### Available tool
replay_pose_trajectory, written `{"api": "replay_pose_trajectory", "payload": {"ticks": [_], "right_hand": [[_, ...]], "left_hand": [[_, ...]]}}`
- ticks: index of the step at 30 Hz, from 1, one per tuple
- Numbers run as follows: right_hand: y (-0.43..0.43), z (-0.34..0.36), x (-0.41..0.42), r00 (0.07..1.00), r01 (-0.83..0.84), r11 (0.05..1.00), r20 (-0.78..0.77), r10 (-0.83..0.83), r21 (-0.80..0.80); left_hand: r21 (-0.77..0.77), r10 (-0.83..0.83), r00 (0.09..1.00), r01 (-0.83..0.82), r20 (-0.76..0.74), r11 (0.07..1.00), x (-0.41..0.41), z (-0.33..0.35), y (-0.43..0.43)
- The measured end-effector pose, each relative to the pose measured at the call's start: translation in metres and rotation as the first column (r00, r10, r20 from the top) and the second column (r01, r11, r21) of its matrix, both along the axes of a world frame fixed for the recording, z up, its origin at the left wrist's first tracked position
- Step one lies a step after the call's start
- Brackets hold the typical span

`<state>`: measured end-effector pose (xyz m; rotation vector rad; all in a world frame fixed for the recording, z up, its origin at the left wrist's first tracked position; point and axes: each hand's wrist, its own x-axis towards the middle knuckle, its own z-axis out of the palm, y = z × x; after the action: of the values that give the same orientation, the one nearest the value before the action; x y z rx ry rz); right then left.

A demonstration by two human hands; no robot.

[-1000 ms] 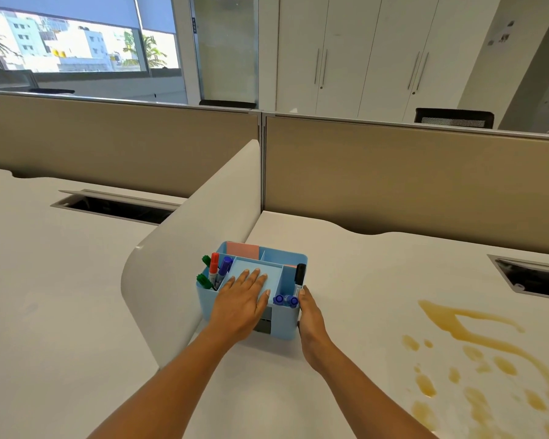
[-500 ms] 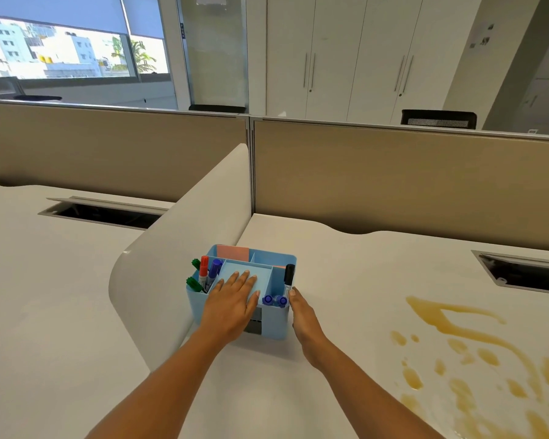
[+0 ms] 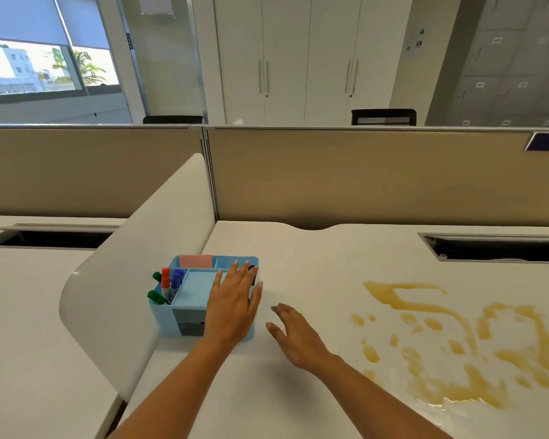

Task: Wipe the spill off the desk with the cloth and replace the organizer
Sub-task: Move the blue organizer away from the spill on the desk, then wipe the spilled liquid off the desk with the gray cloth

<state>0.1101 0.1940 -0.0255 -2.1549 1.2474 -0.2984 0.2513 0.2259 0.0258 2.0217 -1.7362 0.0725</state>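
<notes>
divider (image 3: pixel 108 299) at organizer's (image 3: pixel 191 296) 9 o'clock, spill (image 3: pixel 450 337) at 3. left hand (image 3: pixel 232 305) flat on organizer, not gripping; right hand (image 3: pixel 298 337) released, empty.

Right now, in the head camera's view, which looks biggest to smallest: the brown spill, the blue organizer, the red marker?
1. Brown spill
2. Blue organizer, partly covered by the left hand
3. Red marker
</notes>
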Motion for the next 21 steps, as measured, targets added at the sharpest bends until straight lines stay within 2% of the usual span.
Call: {"api": "replay_pose_trajectory", "payload": {"ticks": [3, 8, 16, 21], "right_hand": [[0.0, -0.001, -0.026, 0.984, -0.062, 0.987, -0.176, 0.035, -0.151], [-0.003, 0.002, -0.087, 0.964, -0.018, 0.975, -0.264, -0.043, -0.223], [-0.026, 0.004, -0.206, 0.931, 0.07, 0.962, -0.328, -0.159, -0.265], [-0.049, 0.002, -0.29, 0.927, 0.142, 0.955, -0.305, -0.221, -0.259]], "left_hand": [[0.035, -0.093, 0.994, 0.091, 0.056, 0.995, -0.027, -0.005, -0.003], [0.113, -0.205, 0.976, 0.196, 0.075, 0.974, -0.08, -0.02, -0.008], [0.225, -0.259, 0.965, 0.242, 0.046, 0.944, -0.176, -0.039, -0.026], [0.285, -0.299, 0.954, 0.281, 0.023, 0.917, -0.242, -0.046, -0.043]]}}
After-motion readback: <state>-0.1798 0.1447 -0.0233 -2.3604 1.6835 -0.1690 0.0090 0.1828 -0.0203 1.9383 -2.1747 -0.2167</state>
